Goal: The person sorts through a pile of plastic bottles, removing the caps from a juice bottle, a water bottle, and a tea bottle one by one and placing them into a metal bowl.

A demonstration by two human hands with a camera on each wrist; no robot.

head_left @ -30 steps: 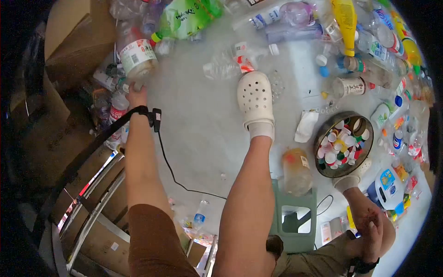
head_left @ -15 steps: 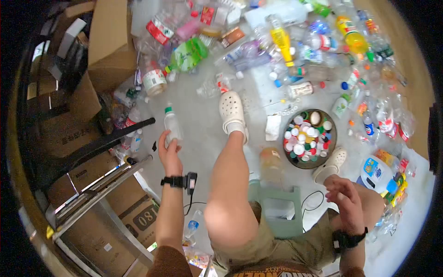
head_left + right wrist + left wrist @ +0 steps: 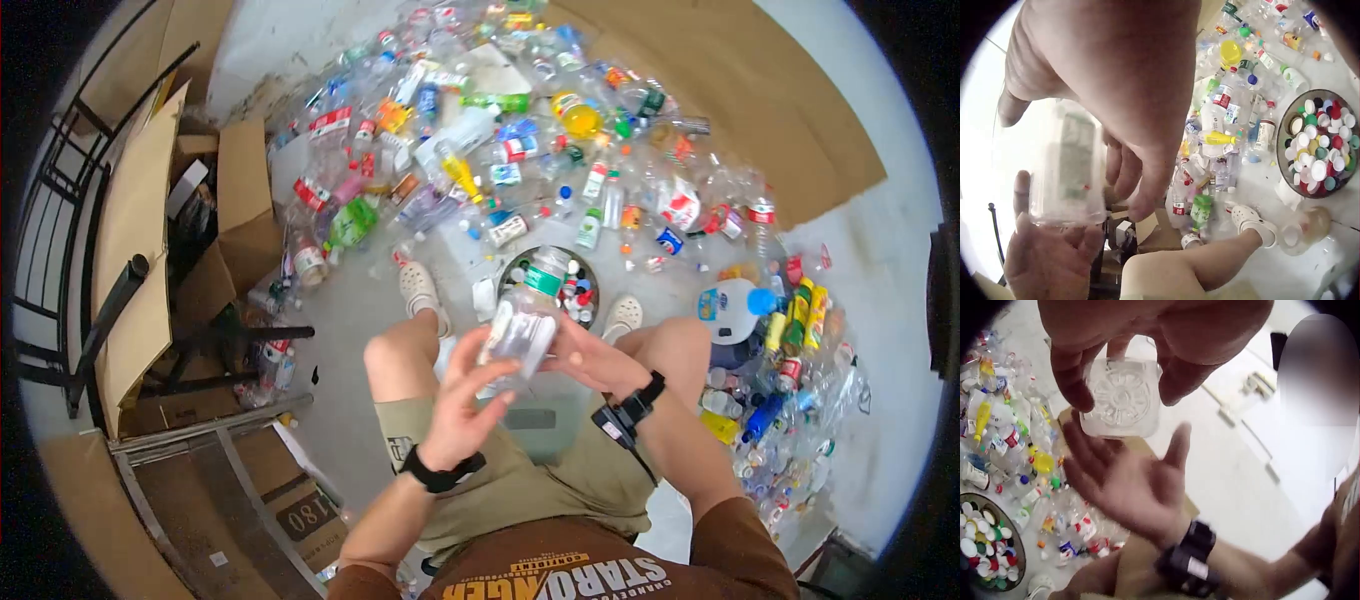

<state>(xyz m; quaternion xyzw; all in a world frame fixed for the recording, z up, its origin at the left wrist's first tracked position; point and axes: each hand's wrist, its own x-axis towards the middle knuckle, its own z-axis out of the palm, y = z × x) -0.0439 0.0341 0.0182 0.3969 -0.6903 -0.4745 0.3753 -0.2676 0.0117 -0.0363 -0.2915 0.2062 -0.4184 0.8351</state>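
A clear plastic bottle (image 3: 523, 318) with a green band slants over the lap in the head view, its base toward the body. My left hand (image 3: 462, 405) grips it near the base; in the left wrist view the fingers and thumb of this hand (image 3: 1160, 331) curl round the sides of the ribbed base (image 3: 1121, 400). My right hand (image 3: 595, 360) is beside the bottle; the left wrist view shows its palm (image 3: 1135, 481) open and its fingers spread. In the right wrist view the right hand (image 3: 1116, 69) hangs over the bottle (image 3: 1066, 162), its contact unclear.
A round pan (image 3: 1282, 134) full of coloured caps stands on the floor by the feet. Piled bottles spread beyond it and to the right, among them a large jug (image 3: 728, 308). Cardboard boxes (image 3: 245, 175) and a metal frame (image 3: 200, 430) are at the left.
The left hand has brought a bottle from the floor at the left to over the lap. The right hand has moved inward from the right knee to beside it. The head view has shifted.
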